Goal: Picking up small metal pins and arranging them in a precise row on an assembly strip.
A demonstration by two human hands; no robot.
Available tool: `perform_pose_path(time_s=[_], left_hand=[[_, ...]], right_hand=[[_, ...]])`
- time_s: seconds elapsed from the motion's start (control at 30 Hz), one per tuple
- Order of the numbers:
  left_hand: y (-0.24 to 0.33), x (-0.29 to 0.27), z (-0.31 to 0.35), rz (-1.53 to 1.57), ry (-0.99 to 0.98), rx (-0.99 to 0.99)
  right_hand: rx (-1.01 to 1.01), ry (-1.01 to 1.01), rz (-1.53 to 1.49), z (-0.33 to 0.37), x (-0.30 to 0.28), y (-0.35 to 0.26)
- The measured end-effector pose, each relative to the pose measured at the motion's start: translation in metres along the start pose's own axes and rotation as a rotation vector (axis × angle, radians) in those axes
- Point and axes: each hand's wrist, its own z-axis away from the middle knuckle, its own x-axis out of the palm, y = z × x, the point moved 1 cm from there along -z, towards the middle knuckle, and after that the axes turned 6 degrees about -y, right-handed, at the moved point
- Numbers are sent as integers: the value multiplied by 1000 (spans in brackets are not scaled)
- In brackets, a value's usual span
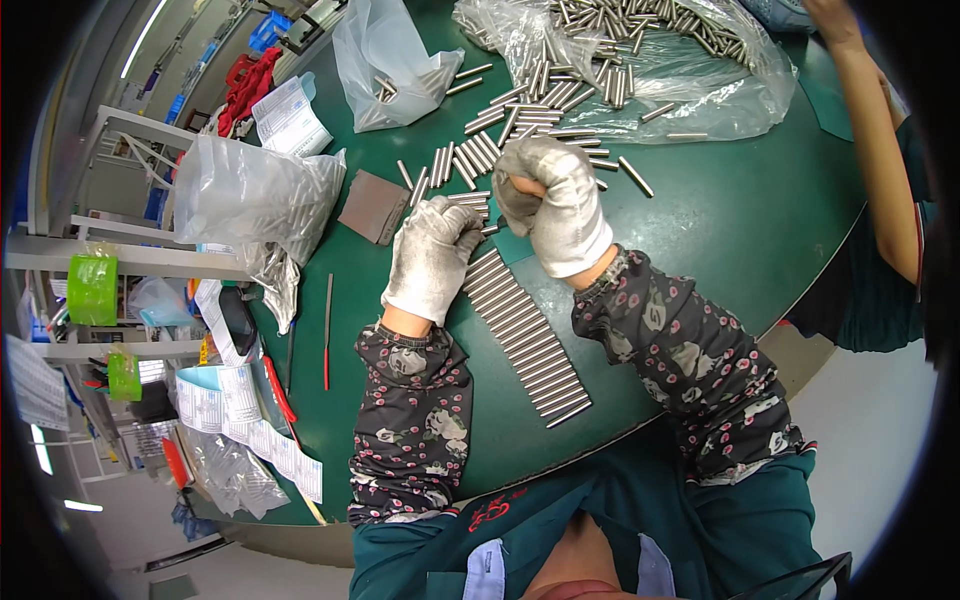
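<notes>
My left hand [428, 258], in a whitish work glove, is closed at the upper end of a neat row of short metal pins [525, 335] lying side by side on the green table. A pin end shows by its fingertips, but whether they grip it I cannot tell. Just to the right, my right hand [562, 205], gloved too with a bare fingertip showing, is curled closed above the table; anything inside is hidden. Beyond both hands lie loose metal pins [478, 152] in small groups, some partly hidden by the gloves.
More pins spill from a large clear plastic bag [690, 95] at the back. A smaller bag [385, 75], a brown block [374, 207], a full plastic bag [255, 195], a thin file [328, 330] and paper slips [285, 460] stand leftward. Another person's arm [870, 130] reaches in at right.
</notes>
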Motion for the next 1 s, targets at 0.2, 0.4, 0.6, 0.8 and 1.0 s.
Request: perform_pose_path(time_s=[0.2, 0.4, 0.6, 0.8, 1.0], left_hand=[[0, 2, 0, 28, 9, 4], [3, 1, 2, -25, 15, 39], [3, 1, 1, -7, 1, 29], [0, 2, 0, -24, -1, 24], [2, 2, 0, -16, 9, 42]], right_hand=[[-157, -32, 336, -1, -2, 6], [70, 208, -216, -8, -14, 4], [41, 80, -220, -6, -16, 2], [60, 96, -244, -7, -13, 2], [36, 80, -194, -6, -12, 2]])
